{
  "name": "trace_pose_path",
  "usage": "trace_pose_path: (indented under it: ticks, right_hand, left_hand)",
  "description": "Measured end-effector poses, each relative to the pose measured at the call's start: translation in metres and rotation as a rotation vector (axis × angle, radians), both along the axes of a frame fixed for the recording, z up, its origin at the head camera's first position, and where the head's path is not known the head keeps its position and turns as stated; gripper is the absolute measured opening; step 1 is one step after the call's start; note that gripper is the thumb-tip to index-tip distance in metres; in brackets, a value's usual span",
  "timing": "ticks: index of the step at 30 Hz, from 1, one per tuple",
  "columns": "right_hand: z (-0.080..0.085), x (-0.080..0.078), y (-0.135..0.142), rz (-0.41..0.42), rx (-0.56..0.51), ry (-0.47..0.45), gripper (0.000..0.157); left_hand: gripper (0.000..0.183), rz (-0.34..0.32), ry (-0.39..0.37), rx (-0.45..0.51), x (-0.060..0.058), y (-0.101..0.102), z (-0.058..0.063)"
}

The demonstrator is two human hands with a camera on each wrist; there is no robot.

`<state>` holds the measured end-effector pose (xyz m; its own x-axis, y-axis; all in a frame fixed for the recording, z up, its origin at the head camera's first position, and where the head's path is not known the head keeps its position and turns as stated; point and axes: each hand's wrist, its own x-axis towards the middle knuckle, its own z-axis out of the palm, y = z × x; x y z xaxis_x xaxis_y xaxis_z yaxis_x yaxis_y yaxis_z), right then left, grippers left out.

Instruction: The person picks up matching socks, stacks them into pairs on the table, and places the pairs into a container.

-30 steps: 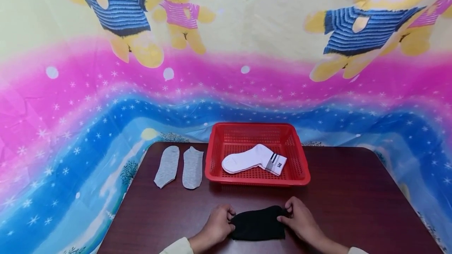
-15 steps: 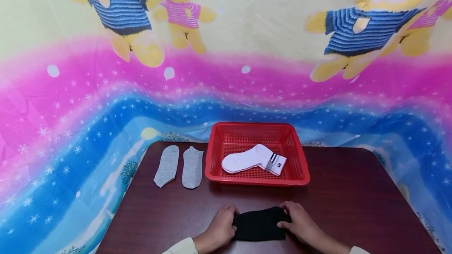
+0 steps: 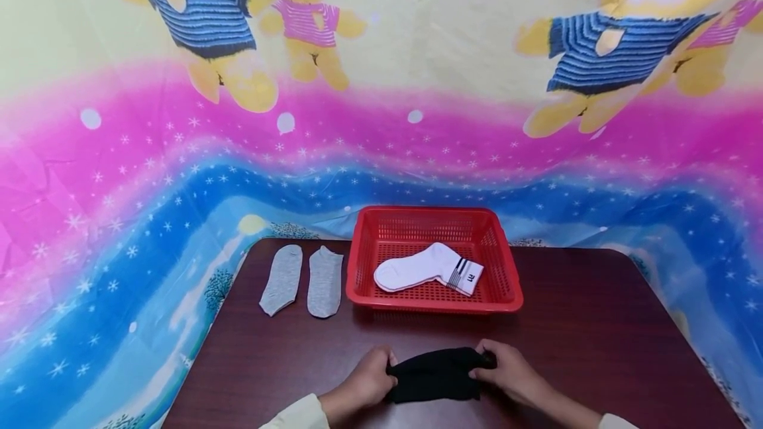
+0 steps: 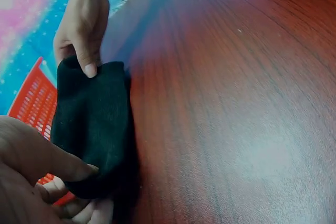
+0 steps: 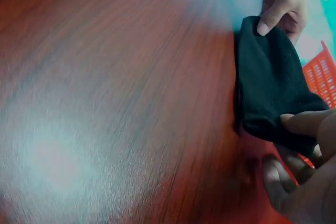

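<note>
A black sock [image 3: 437,375] is stretched between both hands near the front of the table, its fabric ribbed in the left wrist view. My left hand [image 3: 373,376] pinches its left end, thumb on top and fingers beneath. At the other end, my right hand [image 3: 508,371] grips the far corner between thumb and fingers. The right wrist view shows the thumb [image 5: 307,123] pressed on the black fabric, with the other fingers curled below it. Behind the hands, a pair of white socks [image 3: 411,271] with black stripes at the cuff lies in a red plastic basket [image 3: 435,306].
Two grey ankle socks [image 3: 283,280] lie side by side left of the basket. The dark wooden table [image 3: 584,323] has rounded back corners. A patterned cloth [image 3: 381,131] with printed bears hangs behind and around it.
Both hands keep their hold on the black sock. The left hand has shifted slightly left over the last half second, and the sock's lower edge has risen a little.
</note>
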<state>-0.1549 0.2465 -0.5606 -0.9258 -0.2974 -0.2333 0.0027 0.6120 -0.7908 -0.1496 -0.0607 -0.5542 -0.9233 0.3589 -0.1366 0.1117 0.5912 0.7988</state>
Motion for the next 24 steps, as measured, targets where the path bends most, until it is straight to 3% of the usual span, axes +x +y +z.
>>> trace_pose_path:
  ticks: [3, 8, 13, 17, 24]
  right_hand:
    - [0.006, 0.0, -0.002, -0.035, -0.197, -0.088, 0.027]
    - [0.019, 0.003, 0.001, -0.099, -0.531, -0.304, 0.025]
    - [0.033, 0.008, 0.014, -0.142, -0.639, -0.44, 0.025]
    - [0.046, 0.009, 0.017, -0.174, -0.603, -0.47, 0.031]
    - [0.077, 0.0, 0.015, -0.222, -0.517, -0.436, 0.062]
  left_hand:
    - [0.023, 0.048, -0.107, 0.163, -0.001, 0.0, 0.005]
    - [0.026, 0.101, -0.387, 0.411, -0.002, -0.001, 0.011]
    - [0.023, 0.058, -0.614, 0.548, -0.001, -0.007, 0.015]
    - [0.024, 0.028, -0.655, 0.613, -0.006, -0.01, 0.024]
    - [0.026, -0.004, -0.604, 0.665, -0.025, -0.012, 0.056]
